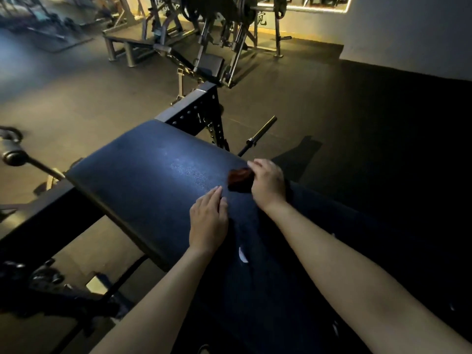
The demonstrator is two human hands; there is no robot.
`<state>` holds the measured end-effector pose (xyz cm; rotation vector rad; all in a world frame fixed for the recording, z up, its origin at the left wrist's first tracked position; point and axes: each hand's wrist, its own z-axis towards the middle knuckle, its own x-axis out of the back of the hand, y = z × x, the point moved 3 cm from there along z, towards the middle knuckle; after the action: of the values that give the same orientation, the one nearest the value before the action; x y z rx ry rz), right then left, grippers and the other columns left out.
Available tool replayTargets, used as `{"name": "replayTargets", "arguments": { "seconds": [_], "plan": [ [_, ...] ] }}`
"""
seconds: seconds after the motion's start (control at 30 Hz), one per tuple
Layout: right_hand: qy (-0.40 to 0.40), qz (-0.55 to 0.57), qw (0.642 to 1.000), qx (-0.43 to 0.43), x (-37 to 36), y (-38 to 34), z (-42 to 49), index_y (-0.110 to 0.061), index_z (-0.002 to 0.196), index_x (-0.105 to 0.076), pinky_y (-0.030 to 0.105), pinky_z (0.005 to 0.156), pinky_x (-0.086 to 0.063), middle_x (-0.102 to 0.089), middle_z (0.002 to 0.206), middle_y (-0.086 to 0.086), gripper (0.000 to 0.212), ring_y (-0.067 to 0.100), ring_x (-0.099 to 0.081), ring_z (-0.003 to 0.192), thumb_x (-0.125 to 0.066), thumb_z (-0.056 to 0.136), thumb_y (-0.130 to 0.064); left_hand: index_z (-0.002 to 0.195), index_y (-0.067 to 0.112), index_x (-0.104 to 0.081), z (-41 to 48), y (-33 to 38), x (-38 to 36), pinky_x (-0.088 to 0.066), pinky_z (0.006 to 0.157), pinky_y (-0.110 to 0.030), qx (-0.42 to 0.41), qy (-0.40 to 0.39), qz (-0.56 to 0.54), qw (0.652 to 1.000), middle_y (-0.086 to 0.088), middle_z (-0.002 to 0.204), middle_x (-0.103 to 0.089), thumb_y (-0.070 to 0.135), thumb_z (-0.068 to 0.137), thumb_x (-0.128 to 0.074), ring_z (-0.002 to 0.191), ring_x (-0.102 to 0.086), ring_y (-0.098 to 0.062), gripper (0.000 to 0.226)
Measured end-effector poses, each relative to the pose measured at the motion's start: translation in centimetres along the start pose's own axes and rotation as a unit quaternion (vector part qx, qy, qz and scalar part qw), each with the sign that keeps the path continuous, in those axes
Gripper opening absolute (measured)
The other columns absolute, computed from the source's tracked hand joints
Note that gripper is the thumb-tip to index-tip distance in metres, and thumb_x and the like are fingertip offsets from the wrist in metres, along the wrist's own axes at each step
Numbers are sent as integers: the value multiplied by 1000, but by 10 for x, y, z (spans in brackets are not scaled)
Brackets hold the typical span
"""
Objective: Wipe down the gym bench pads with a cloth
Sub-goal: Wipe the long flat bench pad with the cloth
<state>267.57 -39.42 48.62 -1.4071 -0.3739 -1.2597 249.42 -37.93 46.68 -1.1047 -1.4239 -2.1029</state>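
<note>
A dark padded bench pad (pixel 148 175) fills the middle of the view, slanting from upper left to lower right. My right hand (pixel 268 182) grips a small bunched dark red cloth (pixel 240 180) against the pad's right edge. My left hand (pixel 208 221) lies flat on the pad just below and left of the cloth, fingers straight and together. A paler, faintly shiny patch shows on the pad to the left of the cloth.
A black perforated steel frame (pixel 196 108) stands behind the pad. A barbell (pixel 258 135) lies on the dark rubber floor to the right. Another barbell sleeve (pixel 15 154) juts in from the left. Weight machines (pixel 204 37) stand at the back.
</note>
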Motion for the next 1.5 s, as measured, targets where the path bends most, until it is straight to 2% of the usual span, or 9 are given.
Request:
{"name": "replayTargets", "arguments": {
  "seconds": [0.13,0.47,0.57,0.7,0.83,1.0,1.1,1.2,1.5],
  "plan": [
    [-97,-53,993,33,-6,8,8,-26,138,-57,42,110,-32,-56,140,-4,38,21,-43,133,-49,101,-28,148,20,-49,0,1,-2,-26,119,-39,13,5,31,999,1,152,-49,35,108,-40,140,-40,-17,44],
    [-44,76,981,174,-18,-16,-36,-23,99,-76,36,76,-40,-71,88,2,23,28,-63,84,-55,89,-19,142,22,-57,-5,4,-2,-30,116,-35,51,28,7,998,3,146,-56,46,101,-29,135,-45,-15,55],
    [31,70,993,88,-7,7,5,-21,103,-74,38,85,-38,-71,102,4,25,30,-61,98,-54,91,-15,143,19,-56,-5,4,0,-31,116,-35,56,29,-2,998,1,146,-56,44,101,-30,135,-44,-15,55],
    [-90,-37,995,29,-9,16,17,-23,133,-60,43,111,-27,-54,141,0,38,26,-38,134,-46,101,-36,144,18,-54,-4,5,1,-32,115,-36,53,29,-2,998,2,147,-55,44,103,-32,135,-44,-13,54],
    [-71,-36,991,109,-14,-7,-25,-24,119,-68,42,100,-35,-64,126,-2,31,27,-49,121,-54,94,-33,141,16,-58,-4,2,1,-34,114,-35,55,48,-8,997,0,144,-58,34,107,-38,132,-47,-14,43],
    [-59,114,975,182,-19,-25,-52,-21,100,-75,40,80,-47,-71,93,2,30,30,-59,87,-49,88,-29,130,16,-67,-6,3,-2,-33,107,-36,25,67,39,997,-2,133,-66,46,98,-26,126,-57,-20,60],
    [-13,75,992,98,-9,-13,-27,-19,114,-71,44,93,-40,-67,116,6,29,32,-56,108,-50,94,-25,130,16,-67,-14,0,7,-35,108,-37,28,74,15,997,-2,133,-66,45,100,-28,125,-56,-20,57],
    [-93,-20,994,50,-12,-8,-23,-23,136,-56,47,110,-27,-47,143,4,36,28,-33,135,-45,102,-29,135,17,-63,-36,-9,21,-31,109,-34,45,85,47,994,-1,138,-62,39,103,-32,129,-51,-17,50],
    [-114,130,971,163,-40,-74,-104,-14,126,-70,42,106,-39,-65,126,8,33,34,-46,117,-50,99,-13,133,17,-62,-93,-36,34,-29,110,-37,97,132,54,985,0,135,-62,36,102,-32,129,-45,-17,47]
  ]
}}
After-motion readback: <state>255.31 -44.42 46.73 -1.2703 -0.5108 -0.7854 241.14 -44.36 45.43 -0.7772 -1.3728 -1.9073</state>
